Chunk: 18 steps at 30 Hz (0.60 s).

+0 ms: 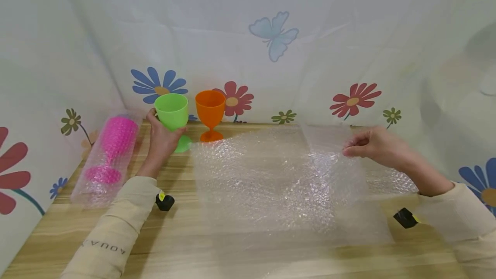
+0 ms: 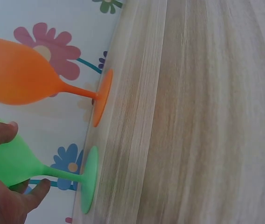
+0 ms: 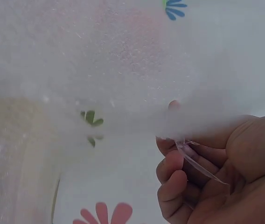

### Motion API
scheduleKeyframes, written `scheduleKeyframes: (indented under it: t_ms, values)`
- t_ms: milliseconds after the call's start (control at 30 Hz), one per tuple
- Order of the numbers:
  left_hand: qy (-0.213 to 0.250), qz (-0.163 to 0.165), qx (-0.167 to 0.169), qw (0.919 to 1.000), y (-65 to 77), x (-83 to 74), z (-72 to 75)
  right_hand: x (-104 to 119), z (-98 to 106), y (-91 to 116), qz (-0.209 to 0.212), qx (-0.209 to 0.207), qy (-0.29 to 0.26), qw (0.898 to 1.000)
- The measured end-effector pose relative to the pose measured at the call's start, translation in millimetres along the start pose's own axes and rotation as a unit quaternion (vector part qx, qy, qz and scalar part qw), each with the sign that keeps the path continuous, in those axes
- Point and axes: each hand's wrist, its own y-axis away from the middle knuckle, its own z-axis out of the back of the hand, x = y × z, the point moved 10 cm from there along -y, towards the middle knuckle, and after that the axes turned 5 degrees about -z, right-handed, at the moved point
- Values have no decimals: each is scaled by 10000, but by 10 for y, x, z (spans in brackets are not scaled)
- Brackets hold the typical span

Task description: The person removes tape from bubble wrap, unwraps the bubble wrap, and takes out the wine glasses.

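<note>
My left hand (image 1: 159, 143) grips the green plastic goblet (image 1: 172, 110) round its bowl, near the back edge of the table. The goblet is upright; in the left wrist view its round foot (image 2: 90, 179) is at the tabletop, and I cannot tell if it touches. An orange goblet (image 1: 210, 107) stands just to its right. Over on the right, my right hand (image 1: 381, 147) pinches the edge of a clear bubble wrap sheet (image 1: 267, 184), which spreads across the middle. The right wrist view shows a thin plastic strip (image 3: 200, 168) against the curled fingers.
A pink goblet (image 1: 120, 134) wrapped in bubble wrap lies at the left of the wooden table (image 1: 186, 244). More bubble wrap (image 1: 393, 182) lies under my right forearm. A flower-printed cloth (image 1: 217, 46) hangs behind the table and along its sides.
</note>
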Motion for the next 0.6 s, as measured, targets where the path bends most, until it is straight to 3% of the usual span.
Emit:
scheduleKeyframes:
  t_ms: [200,600]
  values:
    - [-12,-155,-96,9998,1,-22,9,-262,249,24,-459,-91,150,9988]
    - [-120,-100,-82,9998,-2,-12,-5,-960,816,57,-1090,-267,145,9936]
